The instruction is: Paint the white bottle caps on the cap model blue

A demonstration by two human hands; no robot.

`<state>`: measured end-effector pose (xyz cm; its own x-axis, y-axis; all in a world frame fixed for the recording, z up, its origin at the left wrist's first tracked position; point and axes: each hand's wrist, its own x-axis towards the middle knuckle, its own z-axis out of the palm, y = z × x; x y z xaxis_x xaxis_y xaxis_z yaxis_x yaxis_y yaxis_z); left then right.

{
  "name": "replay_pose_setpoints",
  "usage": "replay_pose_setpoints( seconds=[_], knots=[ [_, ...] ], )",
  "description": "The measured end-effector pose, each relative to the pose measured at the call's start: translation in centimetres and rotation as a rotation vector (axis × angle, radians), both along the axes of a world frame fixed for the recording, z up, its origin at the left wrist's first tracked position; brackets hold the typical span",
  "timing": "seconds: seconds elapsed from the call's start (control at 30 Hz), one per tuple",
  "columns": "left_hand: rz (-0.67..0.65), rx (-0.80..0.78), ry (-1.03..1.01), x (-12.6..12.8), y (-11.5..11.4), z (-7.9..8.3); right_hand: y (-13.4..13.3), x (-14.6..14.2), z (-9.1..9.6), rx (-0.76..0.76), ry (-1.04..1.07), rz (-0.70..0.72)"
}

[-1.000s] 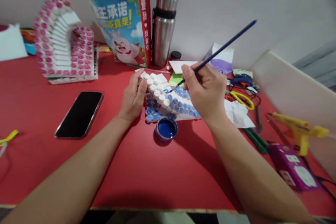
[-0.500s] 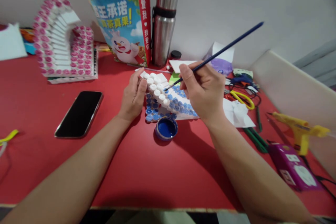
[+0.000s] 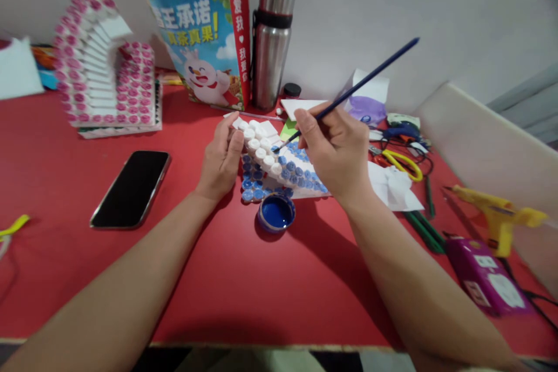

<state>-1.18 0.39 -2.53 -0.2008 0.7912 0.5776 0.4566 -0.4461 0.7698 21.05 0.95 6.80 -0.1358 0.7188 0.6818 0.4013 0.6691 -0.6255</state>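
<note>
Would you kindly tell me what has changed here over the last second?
The right hand, still gripping the paintbrush, shifted its tip slightly left across the white caps of the cap model. The left hand stays on the model's left side; the paint pot and phone are unmoved.

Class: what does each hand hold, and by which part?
The right hand pinches the blue paintbrush low on its handle, near the bristles; left hand steadies the cap model by its left edge.

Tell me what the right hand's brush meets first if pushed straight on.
Probably the white caps at the tip of the paintbrush in the right hand, then the left hand; depth is unclear.
</note>
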Motion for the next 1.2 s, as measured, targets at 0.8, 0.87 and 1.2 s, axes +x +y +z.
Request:
replay_pose_setpoints(
  seconds=[0.8,0.87,1.2],
  knots=[
    [-0.005,0.014,0.016,-0.33,0.18,-0.54,0.14,0.50,0.25,0.010,-0.047,-0.023],
    [-0.010,0.007,0.017,-0.32,0.16,-0.50,0.23,0.65,0.27,0.038,-0.038,-0.034],
    [0.011,0.039,0.012,-0.15,0.23,-0.44,-0.22,-0.14,-0.11,0.039,-0.027,0.021]
  ],
)
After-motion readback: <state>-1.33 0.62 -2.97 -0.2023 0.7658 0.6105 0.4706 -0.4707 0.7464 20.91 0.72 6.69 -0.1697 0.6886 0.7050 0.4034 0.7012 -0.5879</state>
